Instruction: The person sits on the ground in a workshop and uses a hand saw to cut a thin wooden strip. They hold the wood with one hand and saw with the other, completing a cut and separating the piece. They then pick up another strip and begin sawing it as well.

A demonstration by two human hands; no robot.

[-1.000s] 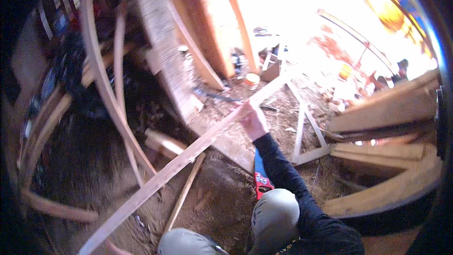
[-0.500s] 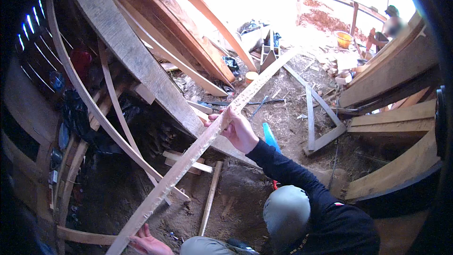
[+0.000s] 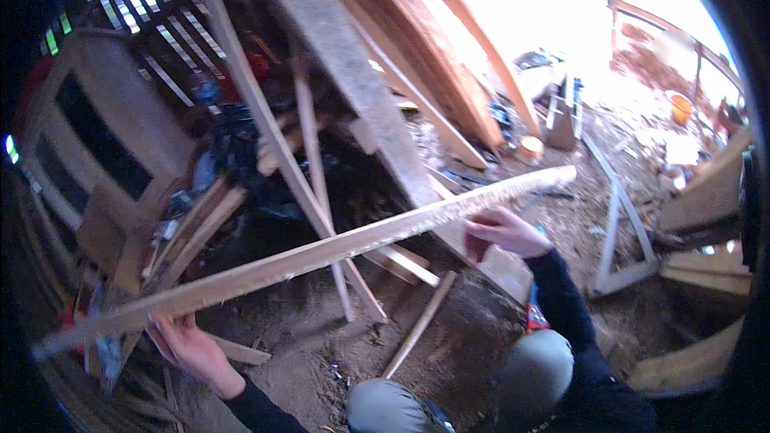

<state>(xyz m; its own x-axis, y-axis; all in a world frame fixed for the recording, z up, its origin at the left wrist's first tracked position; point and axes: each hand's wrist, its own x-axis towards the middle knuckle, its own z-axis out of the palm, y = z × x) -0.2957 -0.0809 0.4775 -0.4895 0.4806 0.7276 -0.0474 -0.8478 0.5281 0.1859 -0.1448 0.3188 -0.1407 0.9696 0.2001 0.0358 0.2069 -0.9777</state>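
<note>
A long, pale wooden strip (image 3: 321,252) with a rough, splintery lower edge slants across the view, held up in the air. Its far end rises to the right. My left hand (image 3: 192,350) grips it from below close to its near left end, fingers partly behind the wood. Toward the other end, my right hand (image 3: 507,232) is at its lower edge with bent fingers; part of the grip is hidden by the strip. Below are my two knees in grey trousers.
A broad weathered plank (image 3: 345,72) and thick curved timbers (image 3: 417,40) lean behind the strip. Two thin slats (image 3: 277,136) cross on the left. A stick (image 3: 421,325) lies on the dirt floor. At right lie a triangular wooden frame (image 3: 613,224) and a yellow bucket (image 3: 680,108).
The strip has swung from a steep slant to a flatter one, its near end moving left and up. My left hand has risen with it, and the view has turned left.
</note>
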